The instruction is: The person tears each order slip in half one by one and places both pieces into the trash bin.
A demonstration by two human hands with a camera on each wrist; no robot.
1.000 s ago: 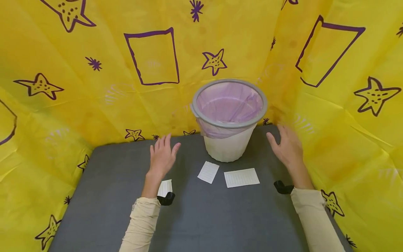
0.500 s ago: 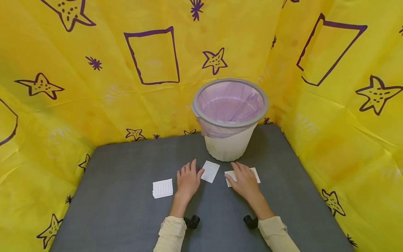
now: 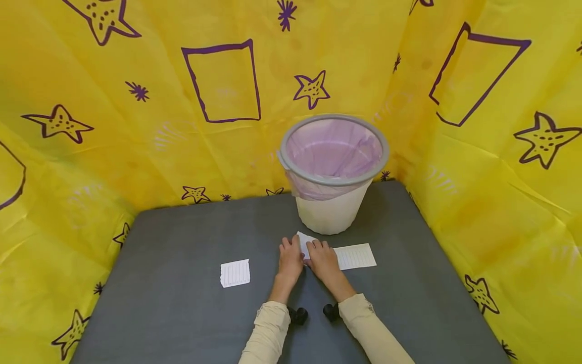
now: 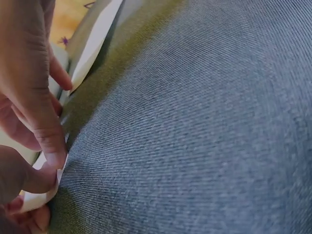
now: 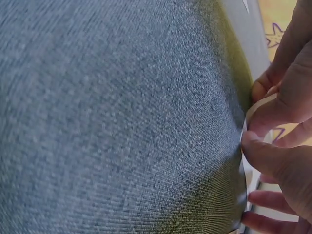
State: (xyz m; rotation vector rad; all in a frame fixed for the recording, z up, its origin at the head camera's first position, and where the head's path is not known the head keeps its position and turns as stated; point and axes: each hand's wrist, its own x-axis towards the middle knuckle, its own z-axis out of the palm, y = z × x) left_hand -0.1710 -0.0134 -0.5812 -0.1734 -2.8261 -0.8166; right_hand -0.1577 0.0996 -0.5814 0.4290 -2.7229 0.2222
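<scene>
A small lined paper slip [image 3: 306, 240] lies between both hands in front of the bin, partly covered by their fingers. My left hand [image 3: 290, 260] pinches its left side. From the other side, my right hand [image 3: 324, 261] pinches the same slip. In the left wrist view the slip [image 4: 36, 201] bends upward between thumb and fingers. The right wrist view shows its pale edge [image 5: 247, 168] held by thumbs and fingers. A longer lined paper slip [image 3: 356, 256] lies beside my right hand. Farther left is a third, torn-edged slip [image 3: 235, 273].
A white bin [image 3: 329, 210] with a grey rim and a purple liner stands upright behind the hands. Yellow cloth [image 3: 159, 151] with purple drawings hangs around the back and sides of the grey table [image 3: 177, 313].
Both hands came inward from far apart and converged on the middle slip, where their fingers now pinch it. My right hand passed over the longer slip and left it lying.
</scene>
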